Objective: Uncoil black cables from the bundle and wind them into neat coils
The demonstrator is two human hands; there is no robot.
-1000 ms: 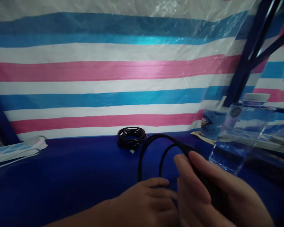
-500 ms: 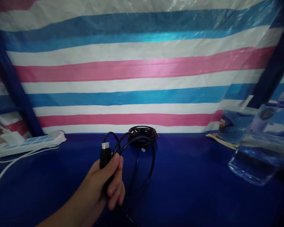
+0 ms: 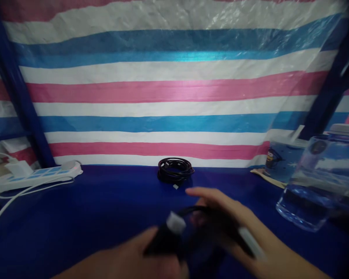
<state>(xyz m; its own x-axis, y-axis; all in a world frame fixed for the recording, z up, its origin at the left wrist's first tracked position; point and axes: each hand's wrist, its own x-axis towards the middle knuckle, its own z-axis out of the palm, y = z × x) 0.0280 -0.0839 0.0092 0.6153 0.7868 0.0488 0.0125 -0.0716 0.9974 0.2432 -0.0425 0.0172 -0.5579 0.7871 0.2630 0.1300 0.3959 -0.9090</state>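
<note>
My left hand (image 3: 139, 259) is low in the view, closed around the black plug end (image 3: 165, 236) of a black cable (image 3: 209, 221) with a silver connector tip. My right hand (image 3: 238, 224) is beside it on the right, fingers wrapped in the cable's loops, another silver-tipped end sticking out near its wrist. Both hands are blurred by motion. A second coiled black cable (image 3: 175, 170) lies further back on the blue table (image 3: 90, 209), near the striped sheet.
A white power strip (image 3: 35, 176) with white cords lies at the left. A clear plastic jar (image 3: 320, 178) and a blue cartoon cup (image 3: 280, 159) stand at the right. A pink, blue and white striped sheet (image 3: 168, 89) hangs behind the table.
Half a second ago only my left hand held the cable up with the plug upright. Now it has dropped lower and my right hand has come back in and gripped the loops.
</note>
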